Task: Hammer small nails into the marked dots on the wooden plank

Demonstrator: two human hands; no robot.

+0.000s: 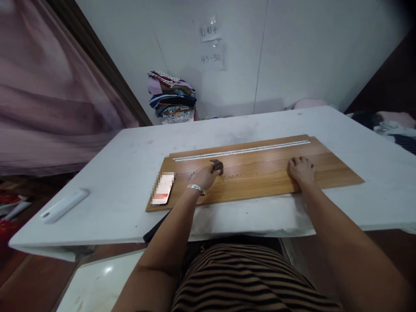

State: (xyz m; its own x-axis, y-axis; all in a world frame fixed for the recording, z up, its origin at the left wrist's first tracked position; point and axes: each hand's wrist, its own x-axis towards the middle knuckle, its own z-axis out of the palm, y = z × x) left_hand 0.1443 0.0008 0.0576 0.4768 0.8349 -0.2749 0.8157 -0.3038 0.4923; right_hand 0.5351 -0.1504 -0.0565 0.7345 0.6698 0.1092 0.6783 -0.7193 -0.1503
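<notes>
The dark metal tool (pixel 217 166), likely a hammer, is over the board's left half; it should feel hard and heavy, best held by a handle, though none is clearly visible. The left hand (pixel 207 177) has its grip closed on it. The right hand (pixel 302 170) rests on the board (pixel 269 184), fingers bent and slightly spread, nothing visible held. Loose nails (pixel 192 174), probably slippery, lie beside the left hand. The surface (pixel 113 173) is white; folded cloth (pixel 173 97) sits by the far wall (pixel 234 82).
</notes>
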